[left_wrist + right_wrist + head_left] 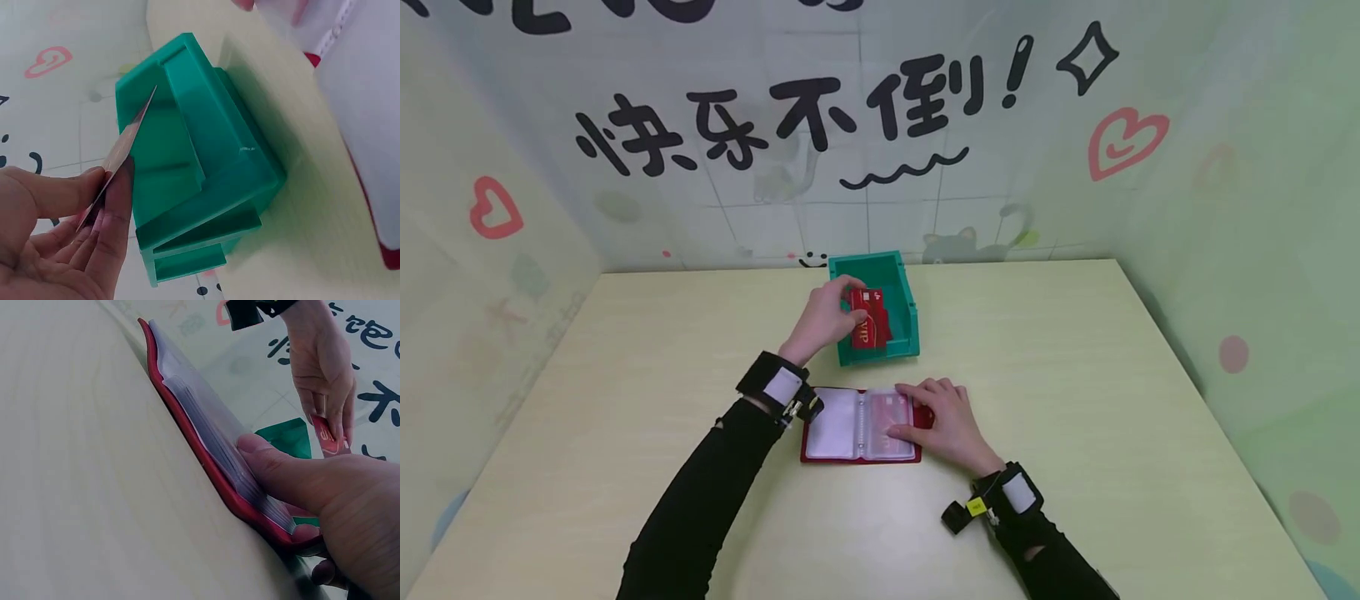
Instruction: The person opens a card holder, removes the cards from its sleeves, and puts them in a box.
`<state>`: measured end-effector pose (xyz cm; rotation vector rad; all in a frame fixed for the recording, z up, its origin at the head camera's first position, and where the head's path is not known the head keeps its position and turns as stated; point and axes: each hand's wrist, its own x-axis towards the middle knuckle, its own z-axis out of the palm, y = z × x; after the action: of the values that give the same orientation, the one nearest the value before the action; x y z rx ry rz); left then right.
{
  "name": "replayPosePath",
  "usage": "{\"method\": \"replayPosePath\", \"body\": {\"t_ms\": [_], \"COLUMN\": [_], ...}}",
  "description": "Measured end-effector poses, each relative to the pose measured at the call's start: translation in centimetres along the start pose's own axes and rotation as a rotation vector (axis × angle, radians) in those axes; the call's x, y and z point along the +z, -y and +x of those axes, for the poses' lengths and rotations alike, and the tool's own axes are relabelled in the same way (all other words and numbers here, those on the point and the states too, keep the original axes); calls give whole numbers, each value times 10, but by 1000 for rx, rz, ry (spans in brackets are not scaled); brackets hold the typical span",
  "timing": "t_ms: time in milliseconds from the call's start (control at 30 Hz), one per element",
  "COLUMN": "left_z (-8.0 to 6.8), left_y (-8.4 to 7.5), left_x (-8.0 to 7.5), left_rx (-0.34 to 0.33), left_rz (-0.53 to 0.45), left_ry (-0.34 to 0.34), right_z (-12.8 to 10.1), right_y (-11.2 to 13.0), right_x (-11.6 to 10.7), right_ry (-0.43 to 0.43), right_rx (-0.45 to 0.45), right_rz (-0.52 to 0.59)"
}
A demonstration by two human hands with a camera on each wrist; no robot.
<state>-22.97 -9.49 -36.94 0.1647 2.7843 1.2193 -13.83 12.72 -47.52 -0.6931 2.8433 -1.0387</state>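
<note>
- The fingers of the left hand pinch a red card lettered "VIP", held tilted over the green bin.
- Another red edge shows beside that card; whether it is held or lies in the bin, I cannot tell.
- The fingers of the right hand grip the right side of an open red album, thumb on its clear sleeves.
- The album lies flat on the table, just in front of the bin.
- Behind the table stands a pale backdrop with black lettering.
</note>
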Motion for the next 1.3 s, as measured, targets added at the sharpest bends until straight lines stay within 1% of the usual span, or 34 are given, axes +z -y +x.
{"method": "replayPosePath", "body": {"t_ms": [133,300,333,433,500,600,667,700,733,800,867,900,933,967,1067,1133,1200,1267,1300], "left_z": [19,35,37,40,41,42,42,42,44,44,44,45,47,46,52,56,58,58,58], "left_y": [-5,-13,-14,-15,-15,-15,-15,-14,-9,-7,-3,-2,-1,-6,-8,-9,-11,-11,-11], "left_x": [3,12,15,22,27,34,40,43,49,54,57,56,55,50,41,35,31,32,33], "left_rx": [-11,-12,-15,-41,-64,-71,-59,-46,-4,16,22,22,14,-24,-64,-101,-137,-167,-171], "left_rz": [78,235,266,317,333,367,405,439,489,565,606,610,594,555,439,347,278,240,245], "left_ry": [4,49,58,87,103,116,104,88,43,9,-12,-14,-2,39,67,71,66,71,68], "right_z": [-1,-1,-1,-1,-1,-1,-1,-1,-1,-1,0,0,0,0,1,1,1,1,1], "right_y": [1,1,1,0,0,-1,-1,-2,-2,-2,-2,-1,-1,-1,0,-1,-1,-1,-1], "right_x": [-1,-1,0,2,2,2,1,1,1,1,1,1,1,1,1,1,1,0,0], "right_ry": [-7,-13,-14,-12,-10,-8,-12,-14,-15,-18,-18,-17,-16,-16,-12,-12,-10,-9,-8], "right_rx": [-8,-18,-21,-27,-29,-28,-30,-32,-32,-33,-32,-32,-30,-31,-26,-24,-21,-18,-16], "right_rz": [2,14,15,17,16,15,14,12,10,6,3,5,6,5,12,6,5,5,4]}}
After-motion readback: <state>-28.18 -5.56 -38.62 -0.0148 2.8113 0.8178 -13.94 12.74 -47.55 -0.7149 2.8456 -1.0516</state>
